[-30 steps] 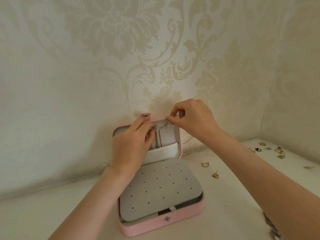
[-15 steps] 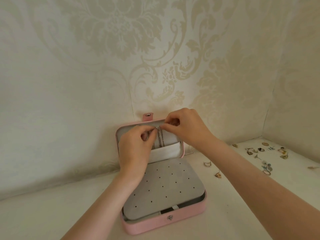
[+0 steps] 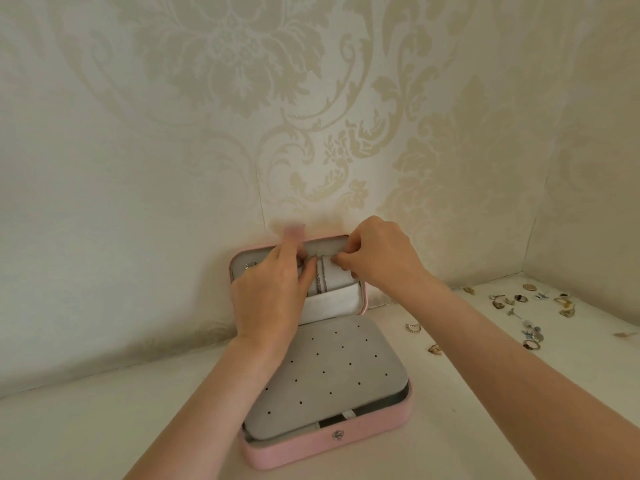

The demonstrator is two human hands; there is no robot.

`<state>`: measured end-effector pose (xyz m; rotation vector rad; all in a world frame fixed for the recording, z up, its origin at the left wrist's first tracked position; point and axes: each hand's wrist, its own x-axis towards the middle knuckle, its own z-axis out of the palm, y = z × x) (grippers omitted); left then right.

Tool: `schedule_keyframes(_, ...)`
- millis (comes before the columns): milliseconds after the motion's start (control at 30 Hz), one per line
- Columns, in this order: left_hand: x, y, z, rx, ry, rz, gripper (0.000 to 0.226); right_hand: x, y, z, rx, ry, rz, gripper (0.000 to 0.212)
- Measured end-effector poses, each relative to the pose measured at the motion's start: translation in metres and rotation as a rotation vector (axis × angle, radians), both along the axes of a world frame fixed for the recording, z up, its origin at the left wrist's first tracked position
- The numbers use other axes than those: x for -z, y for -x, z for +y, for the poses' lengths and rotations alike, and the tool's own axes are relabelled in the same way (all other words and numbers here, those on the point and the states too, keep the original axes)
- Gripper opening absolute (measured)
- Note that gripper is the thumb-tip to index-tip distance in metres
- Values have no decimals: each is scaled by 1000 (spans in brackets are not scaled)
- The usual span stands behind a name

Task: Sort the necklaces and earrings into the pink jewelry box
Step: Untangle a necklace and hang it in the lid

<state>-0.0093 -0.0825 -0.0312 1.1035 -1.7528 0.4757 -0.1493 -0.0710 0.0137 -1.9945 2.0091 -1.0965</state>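
The pink jewelry box (image 3: 332, 445) lies open on the white surface, its lid (image 3: 362, 299) upright against the wall. A grey panel with small holes (image 3: 325, 375) covers the base. A thin silver necklace (image 3: 320, 277) hangs down the inside of the lid into a white pocket. My left hand (image 3: 270, 299) is at the top of the lid, fingertips pinching the chain's upper end. My right hand (image 3: 377, 254) pinches the chain from the right, next to the left fingertips. Several earrings (image 3: 519, 306) lie scattered on the surface at the right.
Patterned wallpaper rises directly behind the lid and forms a corner at the far right. Two small earrings (image 3: 414, 328) lie just right of the box. The pink snap tab (image 3: 293, 232) sticks up above the lid.
Both hands have closed in at the lid's top: the right dropped from the upper edge to the chain, the left moved up. The view tilted, showing more earrings at right.
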Motion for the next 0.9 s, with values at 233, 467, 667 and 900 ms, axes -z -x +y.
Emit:
schedule_keyframes(233,-4,0,4,-10,-45,-32,17,-10,38,30,-74,-197,78,11)
schedule_keyframes(467,14,-15,24,-19,-130,-180,18,-28,22,30,-223,-99,-326,5)
schedule_keyframes(667,25,-12,28,10,-240,-142,16,-24,-5,17,-208,-39,-370,7)
schedule_keyframes(900,27,-12,28,14,-179,-133,20,-18,-10,16,-214,-67,-241,6)
